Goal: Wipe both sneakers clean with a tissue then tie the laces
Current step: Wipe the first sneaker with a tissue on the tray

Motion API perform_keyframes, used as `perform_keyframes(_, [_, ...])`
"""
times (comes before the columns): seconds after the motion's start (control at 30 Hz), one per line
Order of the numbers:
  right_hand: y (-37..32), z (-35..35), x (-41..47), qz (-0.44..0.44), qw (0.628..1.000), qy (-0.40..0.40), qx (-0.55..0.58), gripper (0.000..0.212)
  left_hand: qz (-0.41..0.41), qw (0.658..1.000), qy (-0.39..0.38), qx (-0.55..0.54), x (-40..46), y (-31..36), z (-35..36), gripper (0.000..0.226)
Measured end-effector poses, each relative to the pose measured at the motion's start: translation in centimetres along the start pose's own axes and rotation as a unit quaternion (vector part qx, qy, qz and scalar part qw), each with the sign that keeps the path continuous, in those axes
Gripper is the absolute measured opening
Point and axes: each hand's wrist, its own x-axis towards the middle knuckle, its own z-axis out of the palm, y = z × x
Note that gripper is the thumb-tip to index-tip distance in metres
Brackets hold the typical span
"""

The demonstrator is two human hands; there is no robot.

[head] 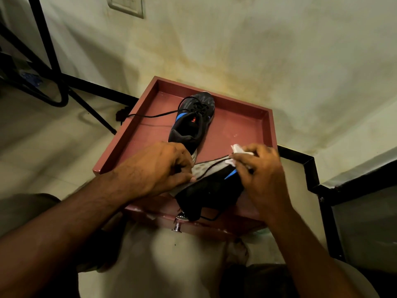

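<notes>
Steadying tipped sneaker [211, 188] on maroon tray [150, 121] near edge with left hand [156, 168] closed on sole, right hand [261, 168] pinching flimsy tissue [237, 149]; light shoe, best gripped by stiff sole; second sneaker [193, 123] upright behind

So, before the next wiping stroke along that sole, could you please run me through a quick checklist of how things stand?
1. Left hand steadying the near black sneaker with blue stripe, tipped on its side: ok.
2. Crumpled white tissue gripped in right hand: ok.
3. Tissue touching the pale grey sole: ok, at its far end.
4. Loose black lace clear of the wiping path: not ok, it lies across the sole.
5. Second black sneaker upright in the reddish-brown wooden tray, laces untied: ok, waiting.
6. Sole already clean: cannot tell.
</notes>
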Motion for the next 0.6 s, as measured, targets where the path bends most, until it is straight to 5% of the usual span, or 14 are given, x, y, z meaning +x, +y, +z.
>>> perform_keyframes(0.27, [-0.2, -0.4, -0.6, 0.006, 0.998, -0.020, 0.056, 0.020, 0.006, 0.999, 0.004, 0.044, 0.9, 0.8, 0.6, 0.026])
perform_keyframes(0.37, [-2.7, -1.2, -1.6, -0.021, 0.978, -0.127, 0.167, 0.022, 0.006, 0.999, 0.007, 0.044, 0.9, 0.8, 0.5, 0.025])
perform_keyframes(0.5, [-7.1, -2.5, -3.6, -0.062, 0.839, -0.439, 0.315, 0.022, 0.008, 0.999, 0.014, 0.035, 0.9, 0.4, 0.6, 0.024])
perform_keyframes(0.6, [-6.7, -2.8, -3.6, -0.052, 0.777, -0.491, 0.392, 0.019, 0.013, 0.999, 0.012, 0.043, 0.9, 0.3, 0.7, 0.024])
